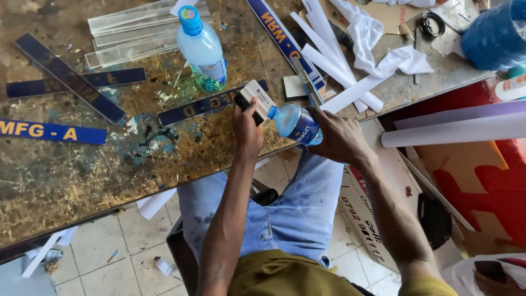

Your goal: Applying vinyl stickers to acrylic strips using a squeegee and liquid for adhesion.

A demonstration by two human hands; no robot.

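While the person sits at the desk (82,181) edge, both hands meet just above its near rim. Left hand (247,131): grip clamped on a small felt-edged squeegee (255,101), pale body with a black strip along one side, held tilted, its upper end over the desk. Right hand (339,137): grip wrapped around a small blue plastic bottle (295,124), tipped on its side with the neck pointing at the squeegee; the bottle mouth is just beside the tool, contact cannot be told.

Desk surface worn, gold-brown, flecked with blue paint. A dark blue strip (211,103) with pale lettering lies just beyond the squeegee, running up to the right. Further left, three more dark blue strips: one near the desk's left edge with yellow lettering (52,132), two crossing each other (71,79) above it. A taller clear bottle with a blue cap (201,49) stands upright behind the lettered strip, greenish liquid at its base. Clear acrylic bars (137,33) stacked at the far side. A long blue and white strip (285,44) slants toward the hands; white backing strips (339,60) and crumpled white paper (364,33) lie to its right.

Below the desk: blue jeans (290,214), tiled floor (109,235), white rolled sheets (460,129) leaning at right.
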